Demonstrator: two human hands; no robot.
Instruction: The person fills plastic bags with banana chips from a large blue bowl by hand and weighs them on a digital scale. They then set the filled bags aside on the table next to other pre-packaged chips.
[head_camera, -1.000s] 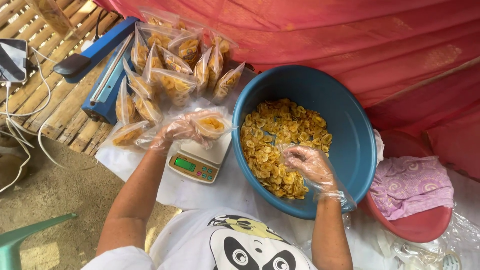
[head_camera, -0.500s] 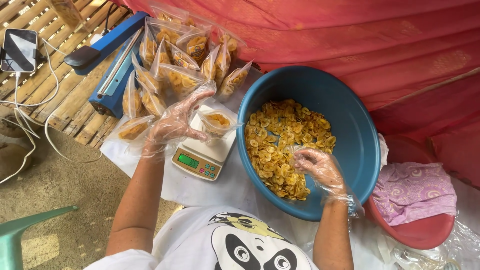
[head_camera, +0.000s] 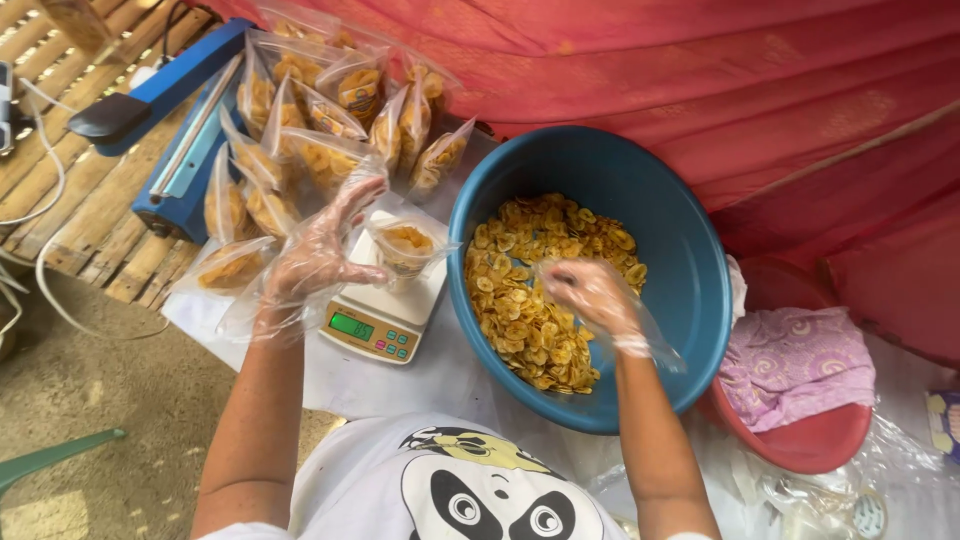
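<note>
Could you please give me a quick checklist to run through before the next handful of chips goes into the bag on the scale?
1. Small bag stands open-mouthed on the kitchen scale: ok.
2. Scale display lit: ok; reading: cannot tell.
3. Left hand, gloved, beside the bag, holding nothing: ok.
4. Right hand, gloved, down in the blue basin over the banana chips: ok; chips pinched in its grip: cannot tell.
5. Chips left in the basin: ok.
</note>
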